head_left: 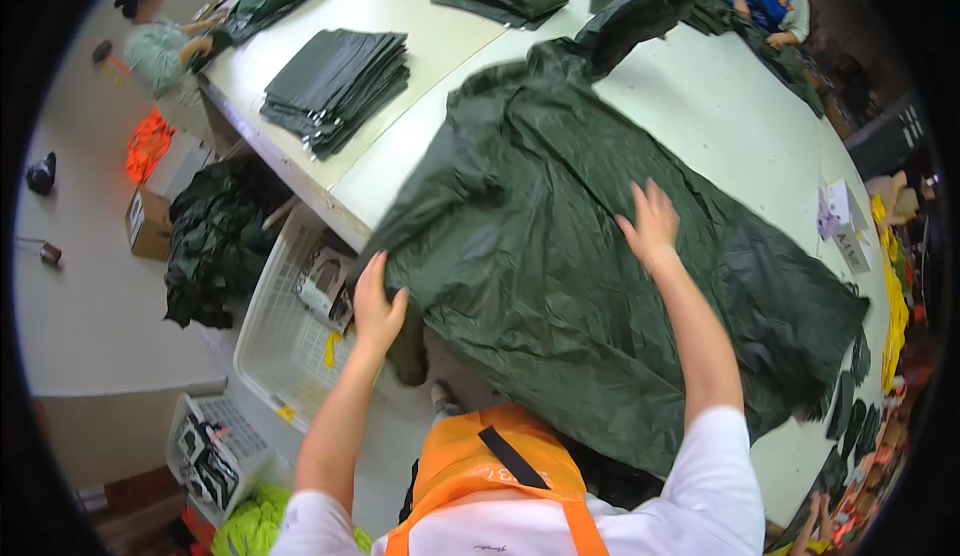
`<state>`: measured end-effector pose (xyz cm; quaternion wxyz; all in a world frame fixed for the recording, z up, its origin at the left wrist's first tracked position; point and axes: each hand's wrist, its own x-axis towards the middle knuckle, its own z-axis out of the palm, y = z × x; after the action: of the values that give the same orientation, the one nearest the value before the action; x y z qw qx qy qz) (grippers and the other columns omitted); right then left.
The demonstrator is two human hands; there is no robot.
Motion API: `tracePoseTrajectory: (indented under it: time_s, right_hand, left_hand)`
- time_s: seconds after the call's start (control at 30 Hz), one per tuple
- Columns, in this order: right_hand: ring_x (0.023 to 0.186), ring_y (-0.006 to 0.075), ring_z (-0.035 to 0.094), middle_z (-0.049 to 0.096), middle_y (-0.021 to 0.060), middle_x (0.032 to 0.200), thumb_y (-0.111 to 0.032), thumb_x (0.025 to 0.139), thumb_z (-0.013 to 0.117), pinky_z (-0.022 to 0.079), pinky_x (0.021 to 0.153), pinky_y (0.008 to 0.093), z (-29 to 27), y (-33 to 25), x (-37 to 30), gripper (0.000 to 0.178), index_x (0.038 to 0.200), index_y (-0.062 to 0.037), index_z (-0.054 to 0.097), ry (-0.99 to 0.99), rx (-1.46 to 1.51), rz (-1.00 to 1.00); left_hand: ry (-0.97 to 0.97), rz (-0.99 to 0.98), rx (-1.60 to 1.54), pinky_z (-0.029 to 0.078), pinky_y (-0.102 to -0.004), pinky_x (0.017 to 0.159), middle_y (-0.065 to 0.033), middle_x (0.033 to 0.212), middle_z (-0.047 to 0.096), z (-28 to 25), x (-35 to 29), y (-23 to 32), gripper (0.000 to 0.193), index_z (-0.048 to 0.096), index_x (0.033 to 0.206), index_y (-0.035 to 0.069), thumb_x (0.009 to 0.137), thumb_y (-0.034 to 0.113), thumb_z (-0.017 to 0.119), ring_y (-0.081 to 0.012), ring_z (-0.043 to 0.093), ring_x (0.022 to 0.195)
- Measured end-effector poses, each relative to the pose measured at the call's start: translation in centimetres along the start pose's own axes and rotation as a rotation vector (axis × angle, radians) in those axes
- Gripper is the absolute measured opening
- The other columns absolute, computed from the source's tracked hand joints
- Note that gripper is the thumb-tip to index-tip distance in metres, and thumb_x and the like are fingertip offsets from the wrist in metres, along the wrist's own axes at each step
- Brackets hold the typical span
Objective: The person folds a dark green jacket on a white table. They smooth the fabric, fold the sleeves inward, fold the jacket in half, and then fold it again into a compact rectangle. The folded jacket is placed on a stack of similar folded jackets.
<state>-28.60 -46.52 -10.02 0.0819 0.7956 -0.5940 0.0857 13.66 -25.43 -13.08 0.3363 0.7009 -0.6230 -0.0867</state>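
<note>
Only the head view to go on here: a big dark green sheet (560, 246), thin and crinkly like raincoat plastic, was spread across the white table (720, 106) with its near-left corner drooping over the edge above a white basket (275, 336). The left hand (377, 306) was closed on that hanging edge, fingers curled around the fabric, while the right hand (650, 221) lay flat and open on top of the sheet, fingers spread, pressing it down. From all the wrinkles I'd guess it was light, floppy and a bit slick, so it probably slid and bunched easily; pinching the edges or corners looked like the sensible hold. Folded stacks (335, 81) of the same stuff sat further up the table.
</note>
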Motion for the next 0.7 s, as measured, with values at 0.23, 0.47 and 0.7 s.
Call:
tracePoseTrajectory:
  time_s: [0.23, 0.47, 0.7]
  right_hand:
    - [0.143, 0.0285, 0.004, 0.007, 0.0048, 0.155, -0.048, 0.090, 0.047, 0.008, 0.108, 0.0619, 2.8, 9.1, -17.4, 0.071, 0.148, -0.0223, 0.015, -0.421, 0.043, 0.589]
    - [0.142, 0.0293, 0.010, 0.013, 0.0053, 0.154, -0.048, 0.091, 0.046, 0.015, 0.105, 0.0647, 5.5, 12.3, -18.7, 0.067, 0.147, -0.0222, 0.021, -0.279, -0.082, 0.576]
    - [0.141, 0.0336, 0.011, 0.014, 0.0099, 0.154, -0.037, 0.091, 0.051, 0.012, 0.108, 0.0591, 2.7, 7.0, -18.8, 0.064, 0.146, -0.0167, 0.025, -0.163, 0.020, 0.485]
  left_hand:
    - [0.011, -0.152, 0.333, 0.023, -0.0516, 0.106, -0.0196, 0.147, 0.024, 11.7, 13.1, 2.4, 0.110, 0.015, 0.147, 0.012, 0.063, 0.052, 0.075, -0.0432, 0.029, 0.128]
    - [0.425, -0.497, -0.018, 0.043, -0.0429, 0.089, -0.0269, 0.112, 0.059, 10.4, 27.3, -5.1, 0.053, 0.052, 0.115, -0.008, 0.085, 0.035, 0.061, -0.0418, 0.057, 0.102]
    - [-0.065, 0.442, 0.669, 0.022, -0.0485, 0.108, -0.0125, 0.144, 0.036, 11.3, 25.4, -3.2, 0.066, 0.036, 0.140, 0.011, 0.087, 0.045, 0.054, -0.0318, 0.032, 0.133]
